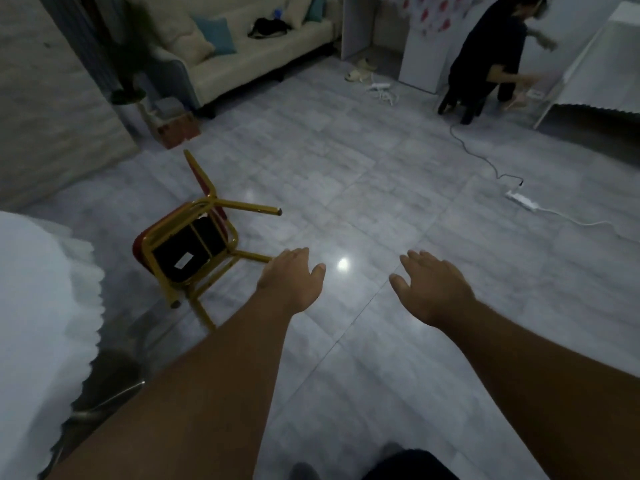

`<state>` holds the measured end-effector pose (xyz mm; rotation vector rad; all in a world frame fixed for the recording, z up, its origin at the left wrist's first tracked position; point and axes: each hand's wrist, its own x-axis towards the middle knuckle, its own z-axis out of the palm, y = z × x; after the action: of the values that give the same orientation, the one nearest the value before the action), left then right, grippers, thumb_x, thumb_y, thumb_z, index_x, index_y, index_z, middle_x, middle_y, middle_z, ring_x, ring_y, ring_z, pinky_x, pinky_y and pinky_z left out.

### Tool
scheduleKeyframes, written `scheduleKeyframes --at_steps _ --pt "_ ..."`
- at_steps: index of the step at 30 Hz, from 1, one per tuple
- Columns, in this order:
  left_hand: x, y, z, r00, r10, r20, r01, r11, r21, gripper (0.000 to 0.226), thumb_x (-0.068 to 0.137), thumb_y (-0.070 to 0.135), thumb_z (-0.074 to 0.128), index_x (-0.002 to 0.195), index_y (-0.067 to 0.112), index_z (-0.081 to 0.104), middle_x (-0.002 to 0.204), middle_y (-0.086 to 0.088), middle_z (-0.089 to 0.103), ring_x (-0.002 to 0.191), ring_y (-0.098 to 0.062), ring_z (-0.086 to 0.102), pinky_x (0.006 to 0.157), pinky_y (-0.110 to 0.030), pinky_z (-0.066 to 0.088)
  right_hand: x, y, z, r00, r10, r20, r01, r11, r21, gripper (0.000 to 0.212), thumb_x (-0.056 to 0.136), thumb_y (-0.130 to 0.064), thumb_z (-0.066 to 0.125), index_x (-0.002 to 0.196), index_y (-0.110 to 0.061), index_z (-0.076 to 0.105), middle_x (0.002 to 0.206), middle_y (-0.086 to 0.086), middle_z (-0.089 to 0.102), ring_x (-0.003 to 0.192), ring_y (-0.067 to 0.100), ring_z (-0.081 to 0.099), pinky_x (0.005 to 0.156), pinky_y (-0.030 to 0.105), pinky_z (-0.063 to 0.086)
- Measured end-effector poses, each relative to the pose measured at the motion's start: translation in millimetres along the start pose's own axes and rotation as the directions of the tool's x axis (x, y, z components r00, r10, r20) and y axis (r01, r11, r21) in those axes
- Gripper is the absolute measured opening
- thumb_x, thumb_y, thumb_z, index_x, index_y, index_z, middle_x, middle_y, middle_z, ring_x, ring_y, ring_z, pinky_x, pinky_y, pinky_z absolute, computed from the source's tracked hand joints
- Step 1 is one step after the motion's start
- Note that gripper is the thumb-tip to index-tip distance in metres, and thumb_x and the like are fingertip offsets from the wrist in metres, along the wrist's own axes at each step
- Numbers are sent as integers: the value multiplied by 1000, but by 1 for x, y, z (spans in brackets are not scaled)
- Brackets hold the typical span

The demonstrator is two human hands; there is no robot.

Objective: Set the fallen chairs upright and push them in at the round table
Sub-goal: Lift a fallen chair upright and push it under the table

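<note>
Down on the grey tile floor [381, 188], beside the white-draped counter [38, 306], the gold-framed red chair [194, 244] lies tipped over, both grips, left hand [292, 278] and right hand [433, 285], released and empty, so next comes grabbing its frame and standing it up.

Fallen chair [187, 247] beside empty hands

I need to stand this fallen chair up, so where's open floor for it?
Open tiles lie right of the fallen chair, under both hands, left and right, as far as the power strip and its cord. It is crowded left, by the white tablecloth.
</note>
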<state>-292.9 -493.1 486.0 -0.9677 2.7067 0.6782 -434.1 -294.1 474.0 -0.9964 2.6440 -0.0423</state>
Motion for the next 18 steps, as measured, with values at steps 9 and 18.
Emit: scheduleKeyframes --at_steps 9,18 --pt "167 70 -16 999 -51 17 52 997 -56 62 106 44 36 155 8 30 161 -13 34 151 -29 27 122 -39 22 175 66 -46 998 -28 57 28 1000 2 65 103 -51 26 157 -16 23 167 2 19 155 19 12 124 44 11" --pt "329 79 -48 984 -176 13 176 977 -123 63 104 46 39 155 9 32 158 -15 37 147 -31 33 121 -41 25 363 73 -98 985 -150 86 154 987 -51 62 103 -49 29 155 -15 27 165 3 24 153 20 18 122 42 16"
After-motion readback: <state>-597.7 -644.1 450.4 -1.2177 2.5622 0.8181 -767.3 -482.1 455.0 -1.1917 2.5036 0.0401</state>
